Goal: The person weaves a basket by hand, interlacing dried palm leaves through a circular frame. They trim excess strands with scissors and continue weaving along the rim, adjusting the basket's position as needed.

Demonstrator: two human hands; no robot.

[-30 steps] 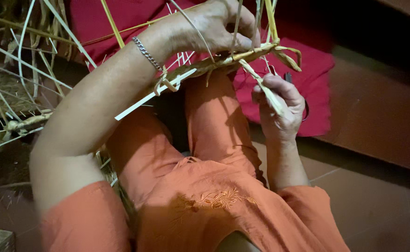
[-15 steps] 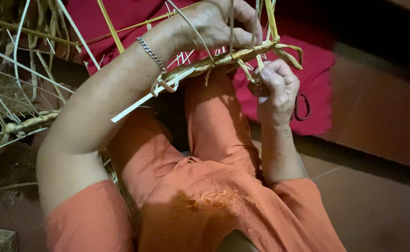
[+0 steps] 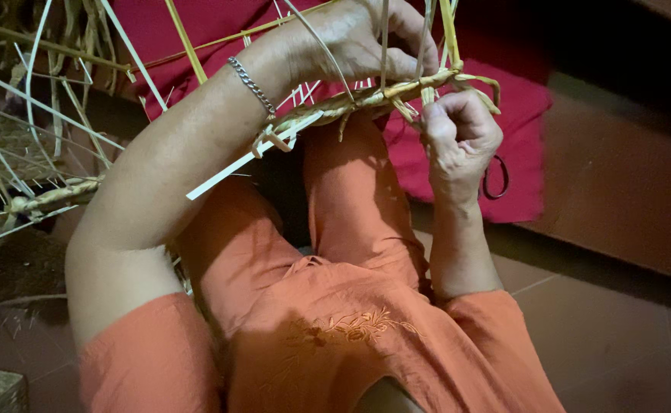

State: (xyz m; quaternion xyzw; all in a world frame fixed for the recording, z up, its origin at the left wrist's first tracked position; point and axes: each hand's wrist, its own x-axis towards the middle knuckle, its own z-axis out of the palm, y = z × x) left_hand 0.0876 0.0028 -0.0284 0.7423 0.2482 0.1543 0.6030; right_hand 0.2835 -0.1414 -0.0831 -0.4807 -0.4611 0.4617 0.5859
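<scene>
Head view: braided rim (image 3: 366,95) was pinned by closed left hand (image 3: 358,38); right hand (image 3: 458,134), below rim, was clenched on strand (image 3: 425,95). Even tension advised.

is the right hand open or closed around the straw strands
Closed. The right hand is curled into a fist just under the braided rim, fingers wrapped around thin strands.
</scene>
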